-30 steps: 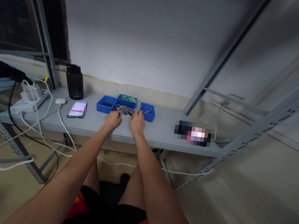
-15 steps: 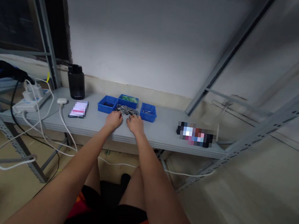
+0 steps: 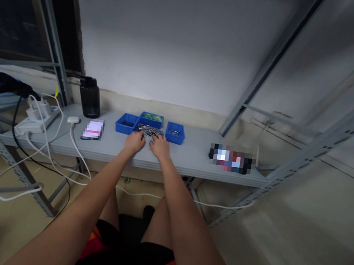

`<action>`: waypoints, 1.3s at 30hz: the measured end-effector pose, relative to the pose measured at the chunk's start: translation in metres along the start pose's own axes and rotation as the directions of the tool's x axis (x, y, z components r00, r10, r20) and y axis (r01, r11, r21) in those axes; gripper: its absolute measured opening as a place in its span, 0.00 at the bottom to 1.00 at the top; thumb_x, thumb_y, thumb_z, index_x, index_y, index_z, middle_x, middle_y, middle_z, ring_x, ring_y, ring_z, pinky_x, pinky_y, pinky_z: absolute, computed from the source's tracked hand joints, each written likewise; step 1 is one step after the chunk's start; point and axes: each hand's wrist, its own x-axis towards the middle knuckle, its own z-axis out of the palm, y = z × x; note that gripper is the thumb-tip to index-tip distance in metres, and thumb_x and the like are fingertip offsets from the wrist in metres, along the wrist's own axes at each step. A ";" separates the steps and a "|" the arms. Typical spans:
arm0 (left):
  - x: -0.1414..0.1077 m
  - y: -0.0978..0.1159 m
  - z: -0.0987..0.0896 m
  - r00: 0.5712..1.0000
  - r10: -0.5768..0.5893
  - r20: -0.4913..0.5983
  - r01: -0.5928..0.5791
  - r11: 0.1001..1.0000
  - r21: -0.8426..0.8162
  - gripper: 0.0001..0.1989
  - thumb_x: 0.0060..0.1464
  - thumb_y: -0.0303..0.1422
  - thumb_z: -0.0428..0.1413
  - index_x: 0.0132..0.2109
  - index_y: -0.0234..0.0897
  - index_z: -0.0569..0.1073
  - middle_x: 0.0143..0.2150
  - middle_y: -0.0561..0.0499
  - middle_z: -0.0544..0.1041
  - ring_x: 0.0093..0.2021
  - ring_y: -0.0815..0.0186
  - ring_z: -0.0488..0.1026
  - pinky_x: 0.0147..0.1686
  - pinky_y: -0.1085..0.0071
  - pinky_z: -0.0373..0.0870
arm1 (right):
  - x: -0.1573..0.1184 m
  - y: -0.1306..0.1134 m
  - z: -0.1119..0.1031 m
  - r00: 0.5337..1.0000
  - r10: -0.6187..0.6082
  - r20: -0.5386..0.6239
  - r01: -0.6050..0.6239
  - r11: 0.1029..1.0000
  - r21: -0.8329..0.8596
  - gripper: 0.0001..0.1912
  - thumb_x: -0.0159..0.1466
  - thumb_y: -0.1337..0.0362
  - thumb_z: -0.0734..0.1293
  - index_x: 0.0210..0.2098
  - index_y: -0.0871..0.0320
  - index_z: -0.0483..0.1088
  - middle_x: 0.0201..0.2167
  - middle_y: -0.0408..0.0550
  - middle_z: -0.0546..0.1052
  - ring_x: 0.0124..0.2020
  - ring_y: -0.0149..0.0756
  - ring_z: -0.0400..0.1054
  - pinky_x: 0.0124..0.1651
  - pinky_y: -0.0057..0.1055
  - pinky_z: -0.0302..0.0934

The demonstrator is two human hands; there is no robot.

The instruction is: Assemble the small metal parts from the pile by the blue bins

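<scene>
A pile of small metal pieces [image 3: 150,130] lies on the grey shelf [image 3: 190,156], between blue bins. At the pile's near left edge is my left hand [image 3: 135,141], fingers curled and closed; anything in them is too small to make out. My right hand [image 3: 160,146] touches the near right side of the pile, its fingers bent and their tips hidden among the pieces. The left blue bin [image 3: 122,128] holds dark small parts, the back blue bin [image 3: 150,122] has green packets, and the right blue bin [image 3: 174,138] contains a few thin metal pieces.
A black bottle [image 3: 90,98] stands at the back left, with a phone [image 3: 93,129] in front of it. White cables and a power strip [image 3: 36,120] are at the far left. A blurred-out device [image 3: 230,158] lies on the right. Metal uprights frame both ends.
The fingers of my right hand have shifted very slightly at the pile. Otherwise both hands stay in nearly the same place.
</scene>
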 end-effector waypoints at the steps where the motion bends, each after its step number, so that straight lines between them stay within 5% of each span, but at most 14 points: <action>1: 0.000 0.000 0.000 1.000 -0.002 -0.001 0.002 1.000 -0.003 0.14 0.61 0.30 0.49 0.49 0.35 0.75 0.47 0.38 0.78 0.50 0.56 0.74 0.50 0.64 0.70 | 0.000 0.000 0.000 1.000 -0.009 0.005 0.009 1.000 -0.002 0.18 0.69 0.62 0.57 0.53 0.56 0.72 0.58 0.53 0.71 0.56 0.47 0.63 0.54 0.40 0.61; 16: 0.001 -0.001 0.001 1.000 0.019 -0.001 -0.019 1.000 0.022 0.13 0.60 0.29 0.49 0.47 0.34 0.75 0.47 0.38 0.79 0.50 0.56 0.74 0.49 0.64 0.70 | 0.002 -0.001 -0.004 0.999 0.052 0.007 -0.052 0.999 0.009 0.19 0.70 0.65 0.55 0.46 0.64 0.76 0.48 0.60 0.77 0.51 0.43 0.69 0.52 0.32 0.61; 27: 0.004 -0.004 0.006 1.000 0.024 -0.010 -0.024 1.000 0.007 0.13 0.60 0.30 0.49 0.46 0.34 0.76 0.46 0.37 0.79 0.48 0.54 0.75 0.48 0.63 0.70 | 0.004 0.004 0.003 0.991 0.133 -0.014 -0.133 0.991 0.028 0.16 0.68 0.64 0.60 0.50 0.63 0.73 0.50 0.60 0.75 0.53 0.44 0.66 0.54 0.35 0.61; 39: 0.003 -0.003 0.004 0.998 0.063 -0.002 -0.062 0.997 0.039 0.14 0.59 0.30 0.50 0.48 0.34 0.76 0.47 0.39 0.79 0.50 0.56 0.74 0.50 0.65 0.70 | 0.004 0.006 0.006 0.991 0.130 -0.036 -0.130 0.991 0.013 0.20 0.70 0.71 0.52 0.50 0.63 0.73 0.49 0.60 0.75 0.51 0.44 0.68 0.51 0.35 0.63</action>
